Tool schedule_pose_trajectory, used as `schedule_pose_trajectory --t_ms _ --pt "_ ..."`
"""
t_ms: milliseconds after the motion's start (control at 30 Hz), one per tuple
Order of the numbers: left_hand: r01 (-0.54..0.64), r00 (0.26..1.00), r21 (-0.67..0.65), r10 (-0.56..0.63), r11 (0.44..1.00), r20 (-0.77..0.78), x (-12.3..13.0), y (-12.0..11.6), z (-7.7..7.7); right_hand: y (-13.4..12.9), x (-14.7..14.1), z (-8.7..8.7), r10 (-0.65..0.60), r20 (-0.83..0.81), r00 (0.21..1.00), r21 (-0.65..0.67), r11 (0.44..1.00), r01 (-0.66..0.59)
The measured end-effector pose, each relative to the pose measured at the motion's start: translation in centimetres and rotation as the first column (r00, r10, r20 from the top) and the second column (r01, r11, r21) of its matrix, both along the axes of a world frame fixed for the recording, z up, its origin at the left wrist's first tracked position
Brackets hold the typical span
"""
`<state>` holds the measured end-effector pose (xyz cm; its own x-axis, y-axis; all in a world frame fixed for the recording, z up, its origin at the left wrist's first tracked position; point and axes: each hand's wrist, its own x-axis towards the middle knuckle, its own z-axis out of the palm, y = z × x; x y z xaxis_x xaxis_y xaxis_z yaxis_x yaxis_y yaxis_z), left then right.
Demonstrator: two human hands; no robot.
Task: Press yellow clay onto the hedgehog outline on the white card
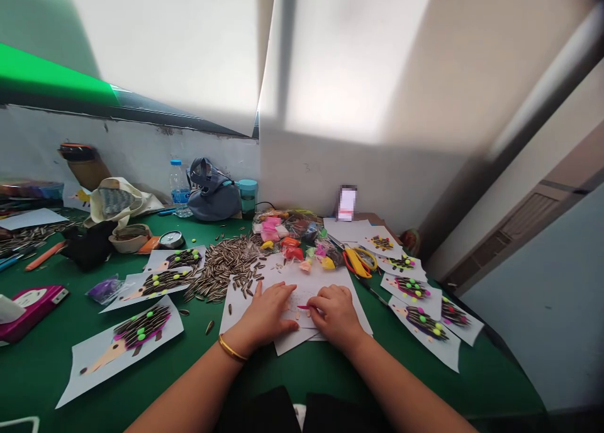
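White paper sheets [292, 345] lie stacked in front of me on the green table. My left hand [267, 314] rests palm down on them, its fingers apart and nothing held. My right hand [333, 311] pinches a thin pink-red piece [302, 307], whose tip points left over the top sheet. Small peach pieces and a faint drawing show on that sheet between my hands. A pile of striped sunflower seeds [221, 266] sits beyond my left hand, some of them on the paper's edge. Bags of coloured clay [292, 253] lie at the paper's far edge.
Hedgehog pictures with seed spines and bright dots lie at left [141, 338] and right [425, 332]. Yellow scissors [359, 263] lie right of the clay. A phone [346, 203], water bottle [180, 191] and blue bag [214, 194] stand by the wall.
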<state>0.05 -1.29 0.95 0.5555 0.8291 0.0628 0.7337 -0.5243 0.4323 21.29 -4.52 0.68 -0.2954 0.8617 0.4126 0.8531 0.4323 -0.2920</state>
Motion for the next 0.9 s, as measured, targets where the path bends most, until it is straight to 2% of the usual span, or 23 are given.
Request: schedule_pose_trajectory --t_ms 400,900 --pt "0.0 1.0 0.015 0.0 1.0 0.011 -0.08 0.08 -0.24 0.03 0.04 -0.05 0.056 0.048 0.997 -0.029 0.998 -0.055" --pt "0.005 1.0 0.022 -0.005 1.0 0.006 -0.19 0.09 -0.34 0.07 -0.01 -0.17 0.063 0.083 0.995 -0.012 0.998 -0.062"
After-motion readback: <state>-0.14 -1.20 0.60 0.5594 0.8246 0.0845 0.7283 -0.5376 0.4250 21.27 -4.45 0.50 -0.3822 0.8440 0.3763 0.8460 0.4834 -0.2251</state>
